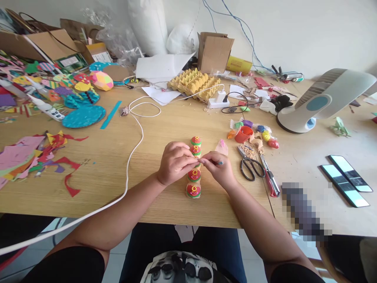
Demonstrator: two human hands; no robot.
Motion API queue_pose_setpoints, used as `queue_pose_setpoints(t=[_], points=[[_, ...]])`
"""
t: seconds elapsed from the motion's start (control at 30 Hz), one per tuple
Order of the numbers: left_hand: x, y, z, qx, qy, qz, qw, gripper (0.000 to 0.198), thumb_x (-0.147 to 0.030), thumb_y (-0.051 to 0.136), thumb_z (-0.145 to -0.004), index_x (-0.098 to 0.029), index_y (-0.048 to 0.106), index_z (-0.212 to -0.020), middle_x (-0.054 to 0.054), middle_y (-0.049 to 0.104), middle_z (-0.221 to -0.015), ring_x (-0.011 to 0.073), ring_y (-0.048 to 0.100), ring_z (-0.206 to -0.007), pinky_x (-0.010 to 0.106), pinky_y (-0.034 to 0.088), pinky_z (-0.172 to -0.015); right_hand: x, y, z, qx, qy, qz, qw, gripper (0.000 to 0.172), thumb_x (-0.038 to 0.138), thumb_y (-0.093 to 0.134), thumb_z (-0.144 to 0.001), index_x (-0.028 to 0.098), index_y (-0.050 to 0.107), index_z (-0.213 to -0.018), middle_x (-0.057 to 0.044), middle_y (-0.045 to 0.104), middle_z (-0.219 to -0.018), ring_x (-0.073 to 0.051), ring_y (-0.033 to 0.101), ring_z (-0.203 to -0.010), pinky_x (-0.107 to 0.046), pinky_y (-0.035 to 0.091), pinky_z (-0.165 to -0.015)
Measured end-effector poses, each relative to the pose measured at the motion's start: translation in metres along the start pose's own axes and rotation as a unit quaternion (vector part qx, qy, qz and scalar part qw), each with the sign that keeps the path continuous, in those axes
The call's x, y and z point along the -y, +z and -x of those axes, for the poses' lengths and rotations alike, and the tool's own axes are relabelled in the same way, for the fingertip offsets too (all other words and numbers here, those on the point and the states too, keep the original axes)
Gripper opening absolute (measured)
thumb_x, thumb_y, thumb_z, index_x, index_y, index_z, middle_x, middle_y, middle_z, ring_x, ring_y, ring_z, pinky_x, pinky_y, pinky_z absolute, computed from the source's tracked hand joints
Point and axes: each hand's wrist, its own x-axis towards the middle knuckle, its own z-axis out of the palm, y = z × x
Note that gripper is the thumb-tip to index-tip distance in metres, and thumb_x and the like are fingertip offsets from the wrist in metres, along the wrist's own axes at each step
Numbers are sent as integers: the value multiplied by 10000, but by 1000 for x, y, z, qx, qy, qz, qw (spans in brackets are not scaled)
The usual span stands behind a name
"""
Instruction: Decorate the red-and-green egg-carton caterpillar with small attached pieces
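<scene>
A row of small red domes [194, 174] with green bands and yellow loops on top runs away from me on the wooden table; a pale base shows under some of them. My left hand [178, 161] is over the middle of this row, its thumb and fingers pinched together; what they pinch is too small to make out. Fingertip to fingertip with it, my right hand [219, 167] is closed, and the teal end of a thin tool [220, 162] sticks out between its fingers. Both hands partly hide the dome beneath them.
Scissors [250, 163], a red cutter [271, 179] and an orange-red cup [244, 134] lie to the right, with coloured clay [266, 135] beyond. A white fan [318, 102] stands farther right. A white cable [128, 169] crosses the left side, near paper scraps [26, 153].
</scene>
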Motion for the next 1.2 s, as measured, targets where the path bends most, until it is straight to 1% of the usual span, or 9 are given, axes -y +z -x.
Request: queue_pose_setpoints(t=[0.1,0.17,0.3,0.43,0.7,0.83,0.93,1.1,1.2], points=[[0,-1,0,-20,-26,-10,999,26,-290,763,-863,-295,737,-865,-6,708,-818,194,627,-961,390,527,-891,-2,-2,-1,-40,48,-24,998,351,549,740,-822,212,709,-728,-27,629,-665,-155,511,-630,-311,400,-601],[1,-1,-1,-34,-43,-19,998,31,-299,746,-875,-282,734,-852,1,702,-816,199,621,-944,402,528,-896,-5,-2,-3,-45,86,-69,993,383,576,726,-824,206,685,-732,-16,606,-655,-137,481,-610,-290,368,-568],[2,0,-1,-38,-42,-30,998,32,-300,736,-884,-272,742,-871,9,707,-819,206,616,-935,409,533,-897,-7,0,-4,-16,143,-214,966,424,596,727,-810,201,592,-734,15,574,-630,-80,352,-506,-254,240,-485],[0,1,-2,-35,-35,-29,998,24,-268,724,-889,-274,744,-902,10,707,-833,205,610,-947,401,530,-896,-5,2,-5,19,178,-307,935,411,538,790,-766,204,550,-776,15,639,-680,-52,285,-464,-244,181,-461],[-1,0,-4,-26,-24,-8,999,143,-203,686,-904,-267,737,-1020,18,708,-890,194,619,-944,403,515,-910,-3,0,-7,45,209,-354,911,403,481,865,-705,193,621,-844,35,634,-648,-36,284,-444,-218,146,-420],[-1,0,-5,-9,-37,-19,999,90,-219,669,-917,-260,734,-963,18,706,-877,196,624,-930,403,512,-901,-5,0,-7,42,205,-368,906,372,427,896,-676,183,634,-776,17,671,-694,-33,329,-479,-200,208,-431],[0,1,-4,-14,-32,-6,999,32,-223,716,-891,-247,714,-912,9,711,-861,193,628,-925,400,515,-909,-6,1,-7,42,212,-372,903,346,385,912,-655,188,684,-826,0,714,-744,-41,336,-491,-205,232,-432],[1,3,-3,-23,-18,20,999,75,-224,766,-861,-239,695,-884,-4,720,-839,190,626,-931,391,517,-907,-7,1,-8,52,200,-381,901,321,346,896,-680,206,700,-893,-13,747,-807,-48,356,-495,-211,217,-425],[1,3,-2,-21,-24,13,999,48,-246,743,-884,-254,719,-924,4,718,-840,197,627,-960,390,521,-898,-10,2,-7,57,200,-371,905,316,363,894,-684,197,699,-870,-15,741,-780,-41,339,-471,-218,207,-432]])
